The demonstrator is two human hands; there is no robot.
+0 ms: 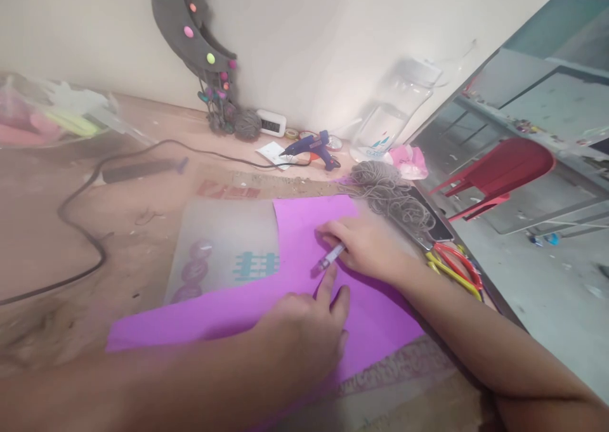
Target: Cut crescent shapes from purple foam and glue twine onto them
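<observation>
A bright purple sheet point(295, 305), cut to an L-like shape, lies on the table in front of me; whether it is paper or foam I cannot tell. My right hand point(368, 242) rests on its upper part, fingers closed around a short pen point(328, 260) whose purple end points down and left. Below it my left hand point(307, 324) lies on the sheet, fingers stretched and apart, one fingertip close to the pen. Under the purple sheet shows a pale printed sheet point(219, 229) with teal and purple patterns.
A blue glue gun point(314, 146) with a long black cord point(90, 229) lies behind. Grey yarn point(385, 191), a clear jug point(390, 121) and red-and-yellow-handled scissors point(457, 267) are right. A grey crescent decoration point(178, 23) hangs on the wall. A red chair point(504, 172) stands beyond.
</observation>
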